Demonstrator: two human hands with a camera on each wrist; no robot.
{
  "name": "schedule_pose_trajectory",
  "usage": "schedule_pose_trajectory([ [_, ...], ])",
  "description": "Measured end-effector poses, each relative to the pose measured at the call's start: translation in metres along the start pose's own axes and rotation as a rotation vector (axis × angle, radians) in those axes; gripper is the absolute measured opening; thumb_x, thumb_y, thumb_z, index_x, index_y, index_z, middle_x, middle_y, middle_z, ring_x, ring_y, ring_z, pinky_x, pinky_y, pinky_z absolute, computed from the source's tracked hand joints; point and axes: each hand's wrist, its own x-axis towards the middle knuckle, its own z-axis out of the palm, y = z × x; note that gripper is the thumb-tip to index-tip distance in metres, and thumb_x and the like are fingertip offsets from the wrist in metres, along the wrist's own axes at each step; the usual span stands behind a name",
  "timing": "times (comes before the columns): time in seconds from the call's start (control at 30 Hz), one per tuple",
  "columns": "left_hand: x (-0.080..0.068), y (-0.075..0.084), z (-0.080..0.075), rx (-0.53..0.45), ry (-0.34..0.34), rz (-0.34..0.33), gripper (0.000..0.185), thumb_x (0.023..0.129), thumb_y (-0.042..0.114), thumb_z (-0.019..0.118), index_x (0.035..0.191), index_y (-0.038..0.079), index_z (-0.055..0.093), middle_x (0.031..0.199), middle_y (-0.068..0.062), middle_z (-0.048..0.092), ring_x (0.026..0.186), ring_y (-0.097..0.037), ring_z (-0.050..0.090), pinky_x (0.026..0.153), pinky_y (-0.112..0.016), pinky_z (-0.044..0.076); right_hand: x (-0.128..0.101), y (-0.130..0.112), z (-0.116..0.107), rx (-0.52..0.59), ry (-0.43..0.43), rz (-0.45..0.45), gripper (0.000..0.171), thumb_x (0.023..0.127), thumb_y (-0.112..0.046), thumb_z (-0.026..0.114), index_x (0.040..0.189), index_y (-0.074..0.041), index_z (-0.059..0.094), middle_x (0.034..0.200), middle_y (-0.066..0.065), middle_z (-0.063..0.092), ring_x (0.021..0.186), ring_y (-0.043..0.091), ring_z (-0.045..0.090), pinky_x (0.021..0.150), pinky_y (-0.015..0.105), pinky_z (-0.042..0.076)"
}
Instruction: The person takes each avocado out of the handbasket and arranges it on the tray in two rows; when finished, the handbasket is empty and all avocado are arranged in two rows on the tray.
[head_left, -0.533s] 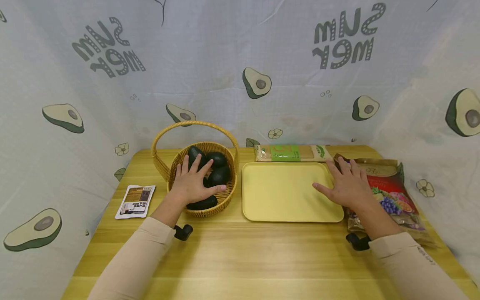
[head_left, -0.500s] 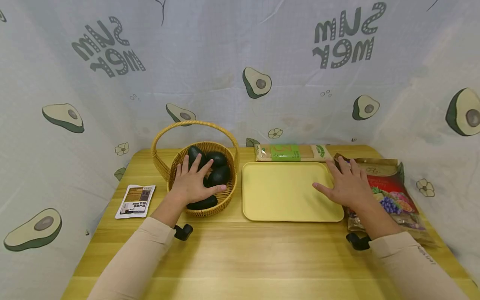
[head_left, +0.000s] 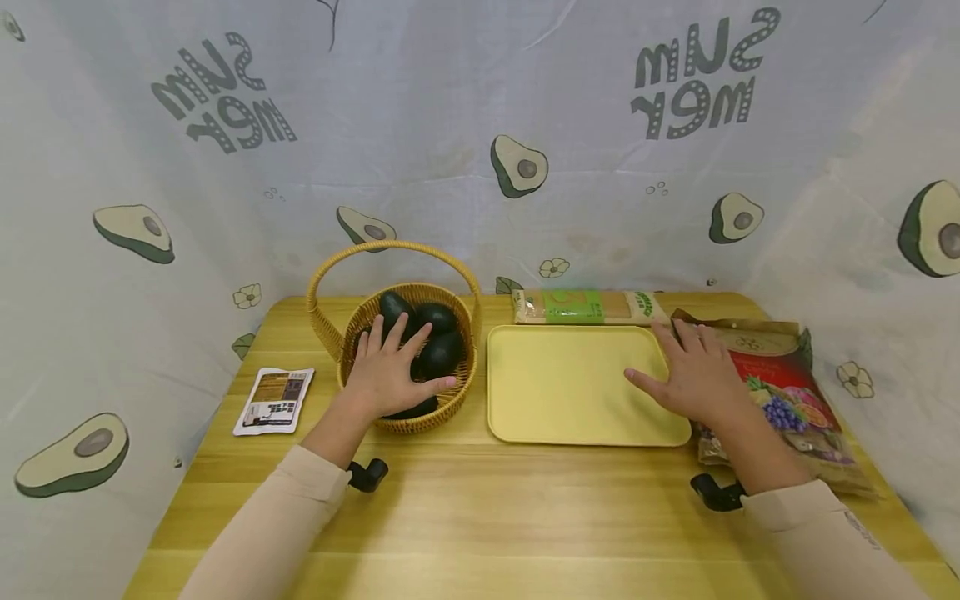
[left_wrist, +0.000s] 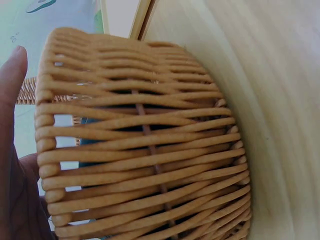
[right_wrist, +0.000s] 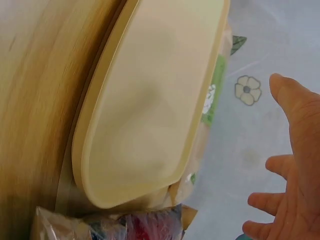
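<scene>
We see dark avocados [head_left: 438, 350] in the wicker basket [head_left: 450, 398] at far left; our left hand [head_left: 390, 371] lies spread over them, gripping nothing. Right of it, our right hand [head_left: 693, 375] rests flat-fingered over the yellow tray [head_left: 562, 392]'s right edge.

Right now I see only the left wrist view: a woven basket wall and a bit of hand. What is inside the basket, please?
Observer: Dark avocados lie in the basket; the left hand is spread over them.
Operator: Where is the other hand?
Observer: The right hand is spread flat over the right edge of a yellow tray.
Operator: Anything beside that tray?
Observer: A colourful snack bag lies to its right, a noodle packet behind it.
</scene>
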Motion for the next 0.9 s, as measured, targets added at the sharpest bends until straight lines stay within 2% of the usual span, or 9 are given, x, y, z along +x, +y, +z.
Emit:
schedule_pose_trajectory([
  [0.2, -0.009, 0.001, 0.004, -0.011, 0.051, 0.028, 0.099, 0.084, 0.086, 0.048, 0.163, 0.030, 0.026, 0.172, -0.014, 0.016, 0.156, -0.050, 0.006, 0.123, -0.067, 0.012, -0.009, -0.014, 0.000, 0.049, 0.062, -0.050, 0.096, 0.095, -0.065, 0.058, 0.161, -0.003, 0.026, 0.159, 0.038, 0.023, 0.146, 0.061, 0.018, 0.116, 0.073, 0.016],
  [0.43, -0.023, -0.003, 0.011, -0.060, 0.182, 0.064, 0.086, 0.091, 0.075, 0.053, 0.160, 0.026, 0.036, 0.166, -0.015, 0.032, 0.153, -0.050, 0.021, 0.121, -0.067, 0.020, -0.016, -0.038, 0.000, 0.147, 0.064, -0.074, 0.089, 0.097, -0.056, 0.062, 0.160, -0.003, 0.027, 0.159, 0.036, 0.027, 0.145, 0.060, 0.023, 0.115, 0.074, 0.020],
  [0.53, -0.031, -0.005, 0.015, -0.100, 0.272, 0.066, 0.078, 0.094, 0.065, 0.059, 0.156, 0.022, 0.043, 0.160, -0.016, 0.040, 0.149, -0.050, 0.028, 0.121, -0.064, 0.024, -0.019, -0.050, 0.001, 0.188, 0.080, -0.082, 0.084, 0.098, -0.049, 0.064, 0.159, -0.004, 0.030, 0.157, 0.035, 0.031, 0.142, 0.060, 0.028, 0.109, 0.077, 0.027],
  [0.63, -0.039, -0.008, 0.021, -0.175, 0.381, 0.058, 0.069, 0.095, 0.053, 0.065, 0.152, 0.018, 0.049, 0.155, -0.017, 0.045, 0.147, -0.049, 0.029, 0.122, -0.062, 0.023, -0.021, -0.064, 0.001, 0.221, 0.106, -0.102, 0.077, 0.097, -0.041, 0.067, 0.157, -0.004, 0.035, 0.155, 0.032, 0.037, 0.139, 0.058, 0.035, 0.104, 0.075, 0.036],
  [0.77, -0.045, -0.013, 0.033, -0.300, 0.545, 0.029, 0.060, 0.094, 0.039, 0.071, 0.146, 0.013, 0.054, 0.155, -0.020, 0.043, 0.148, -0.049, 0.023, 0.119, -0.064, 0.020, -0.022, -0.086, 0.002, 0.271, 0.141, -0.143, 0.070, 0.097, -0.035, 0.069, 0.153, -0.004, 0.041, 0.152, 0.028, 0.044, 0.136, 0.052, 0.043, 0.103, 0.070, 0.041],
  [0.9, -0.048, -0.019, 0.048, -0.423, 0.710, -0.011, 0.054, 0.091, 0.027, 0.074, 0.140, 0.009, 0.058, 0.157, -0.023, 0.037, 0.147, -0.051, 0.019, 0.113, -0.070, 0.024, -0.021, -0.110, 0.007, 0.333, 0.157, -0.202, 0.064, 0.097, -0.032, 0.069, 0.151, -0.006, 0.046, 0.150, 0.024, 0.048, 0.135, 0.047, 0.047, 0.104, 0.066, 0.044],
])
